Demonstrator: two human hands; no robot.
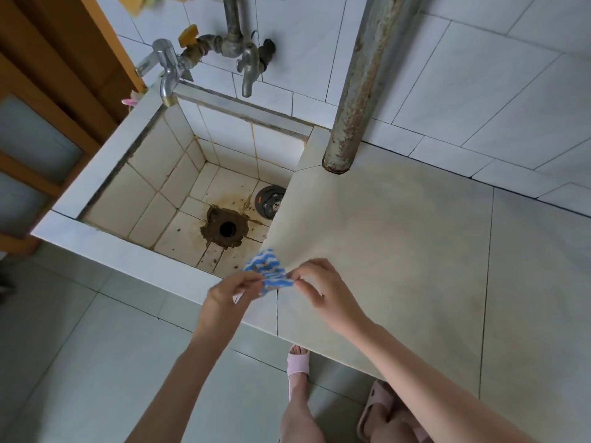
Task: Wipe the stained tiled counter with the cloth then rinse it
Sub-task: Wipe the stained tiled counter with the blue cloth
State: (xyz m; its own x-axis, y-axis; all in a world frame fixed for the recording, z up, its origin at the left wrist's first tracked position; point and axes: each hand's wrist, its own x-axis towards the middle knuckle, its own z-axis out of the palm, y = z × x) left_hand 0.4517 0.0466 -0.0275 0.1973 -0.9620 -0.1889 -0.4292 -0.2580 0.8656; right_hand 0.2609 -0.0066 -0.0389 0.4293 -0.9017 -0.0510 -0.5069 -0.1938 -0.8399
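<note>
At the sink point(105, 174), I hold a small blue-and-white striped cloth point(270, 273) over the front right corner, where the tiled basin meets the desk point(399, 251). My left hand point(228, 294) pinches the cloth's near edge between thumb and curled fingertips. My right hand point(323, 290) pinches the opposite edge the same way. The cloth hangs bunched between the two hands, its far end reaching out over the sink's inside. Whether it touches the desk's edge, I cannot tell.

The desk runs off to the right of the sink, its pale tiles carrying faint yellowish staining. The sink's white tiles are brown along the joints, and the darkest grime rings the open drain hole point(227, 228) in its floor. A round dark drain cover point(270, 202) with a bear face lies on the sink's floor just right of that hole, partly hidden by the desk's edge.

A corner tap point(166, 81) hangs over the sink's back left corner, and a wall tap point(248, 73) stands above its back wall. A yellow valve handle point(188, 35) sits on the pipework between them. A thick rusted pipe point(361, 91) comes down onto the desk just behind the sink's back right corner. A wooden door point(48, 107) stands to the sink's left. Below the sink's front wall, on the grey tiled floor point(80, 346), my foot shows in a pink slipper point(298, 361).
</note>
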